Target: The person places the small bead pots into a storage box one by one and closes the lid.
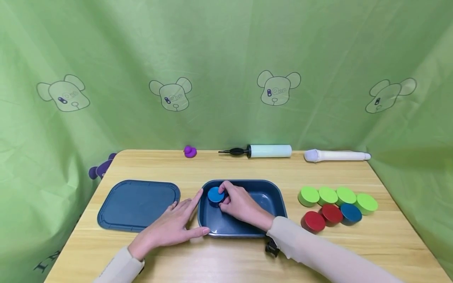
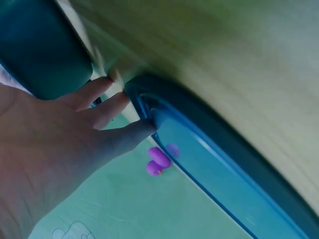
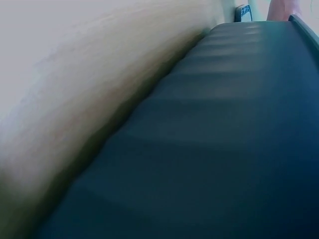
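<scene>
Inside the dark blue open box, my right hand pinches a round blue block between thumb and fingers, by the box's left wall. My left hand is spread beside the box; its index fingertip is at the upper left rim and its thumb at the lower left corner. Straight fingers of the left hand also show in the left wrist view. The box's wall fills much of the right wrist view, where the block is hidden.
A dark blue lid lies left of the box. Several green blocks, red blocks and another blue block are grouped to its right. Along the back edge are a purple duck, a pump and a white microphone-shaped object.
</scene>
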A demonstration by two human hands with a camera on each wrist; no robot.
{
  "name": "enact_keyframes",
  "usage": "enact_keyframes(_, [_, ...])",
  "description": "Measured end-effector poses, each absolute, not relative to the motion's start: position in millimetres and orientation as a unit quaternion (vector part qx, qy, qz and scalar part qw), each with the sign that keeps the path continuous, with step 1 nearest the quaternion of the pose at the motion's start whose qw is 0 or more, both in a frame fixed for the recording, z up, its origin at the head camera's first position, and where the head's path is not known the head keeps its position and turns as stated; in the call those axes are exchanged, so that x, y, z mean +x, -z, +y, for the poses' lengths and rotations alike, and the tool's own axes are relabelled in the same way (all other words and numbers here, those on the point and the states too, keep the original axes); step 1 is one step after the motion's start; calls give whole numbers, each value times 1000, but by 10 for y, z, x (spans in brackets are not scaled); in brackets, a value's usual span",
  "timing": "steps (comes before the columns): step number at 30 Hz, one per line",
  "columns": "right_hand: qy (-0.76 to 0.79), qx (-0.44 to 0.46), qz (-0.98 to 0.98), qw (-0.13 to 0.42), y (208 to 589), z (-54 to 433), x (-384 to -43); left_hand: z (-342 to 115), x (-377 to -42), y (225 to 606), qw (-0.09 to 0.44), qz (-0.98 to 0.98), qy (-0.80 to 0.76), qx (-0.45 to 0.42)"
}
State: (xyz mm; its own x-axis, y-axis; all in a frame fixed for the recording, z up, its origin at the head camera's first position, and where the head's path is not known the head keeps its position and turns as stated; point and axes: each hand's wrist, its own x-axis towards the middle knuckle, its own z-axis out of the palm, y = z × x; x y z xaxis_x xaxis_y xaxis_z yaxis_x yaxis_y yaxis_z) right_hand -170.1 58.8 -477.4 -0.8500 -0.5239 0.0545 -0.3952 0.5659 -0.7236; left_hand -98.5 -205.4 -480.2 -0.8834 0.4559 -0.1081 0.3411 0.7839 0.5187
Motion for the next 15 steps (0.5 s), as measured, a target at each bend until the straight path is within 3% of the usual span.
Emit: enact_keyframes(15, [414,-216,878,108,4672,589,-1670,-2051,-1016,4733,134,931,-262,216])
